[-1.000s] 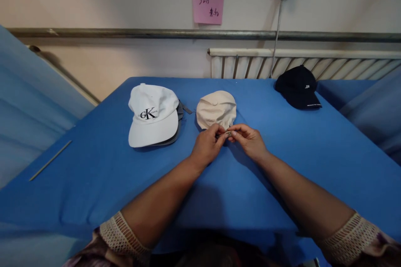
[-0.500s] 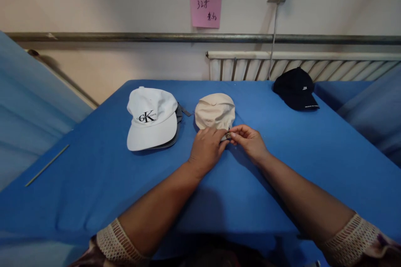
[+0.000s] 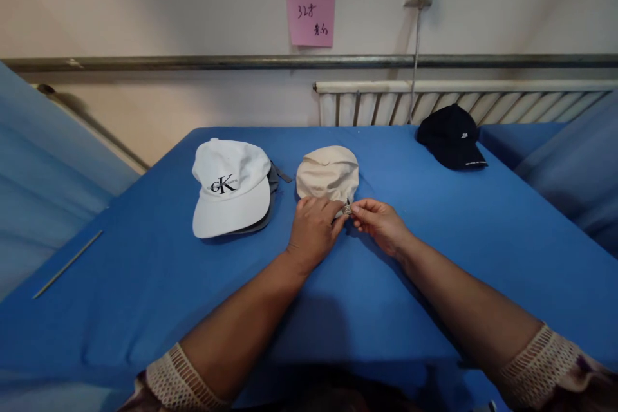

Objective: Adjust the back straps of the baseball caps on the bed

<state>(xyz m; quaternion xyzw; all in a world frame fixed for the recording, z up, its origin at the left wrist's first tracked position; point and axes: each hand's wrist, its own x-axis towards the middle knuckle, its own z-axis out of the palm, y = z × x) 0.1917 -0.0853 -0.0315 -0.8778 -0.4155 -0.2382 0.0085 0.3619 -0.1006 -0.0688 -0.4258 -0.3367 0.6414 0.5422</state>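
A beige cap (image 3: 328,170) lies crown up on the blue-covered table, in front of me. My left hand (image 3: 316,225) grips its near edge, fingers curled over the fabric and strap. At the cap's near right side, my right hand (image 3: 379,222) pinches by a small metal buckle (image 3: 347,209) on the strap. The fingertips of both hands almost meet there. The rest of the strap and the cap's brim are hidden from view.
Left of the beige cap, a white cap (image 3: 232,187) with black letters rests on a grey cap (image 3: 273,196). A black cap (image 3: 452,135) sits at the back right. On the far left lies a thin stick (image 3: 67,264). A radiator (image 3: 371,103) stands behind the table.
The whole view has shifted slightly. My right fingers have moved a little off the buckle to its right side, leaving more of it showing. The left hand keeps its grip.
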